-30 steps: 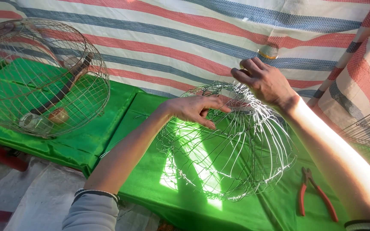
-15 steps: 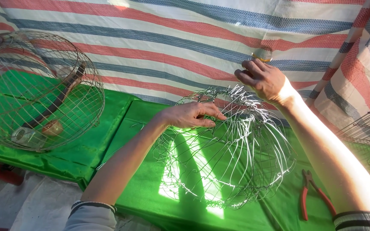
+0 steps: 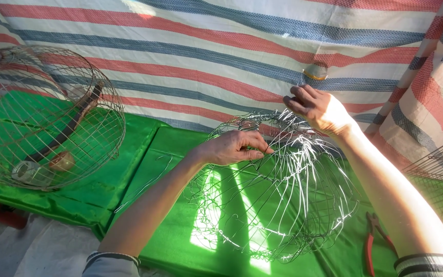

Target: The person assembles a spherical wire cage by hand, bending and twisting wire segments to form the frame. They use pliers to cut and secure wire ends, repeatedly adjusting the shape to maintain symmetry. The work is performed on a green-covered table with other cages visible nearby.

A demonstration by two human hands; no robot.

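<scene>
Here I see both hands closed on the wire basket frame (image 3: 278,190) lying on the green desk (image 3: 144,149): left hand (image 3: 234,147) pinching its near rim, right hand (image 3: 320,109) gripping the far rim, apparently steadying it; red pliers (image 3: 373,241) lie beside.

left hand (image 3: 232,147) pinching, right hand (image 3: 318,109) curled.

Our worktop (image 3: 129,154) under green cloth

On it we see a half-made wire basket (image 3: 278,205), a finished wire cage (image 3: 42,118) and red-handled pliers (image 3: 373,241).
</scene>
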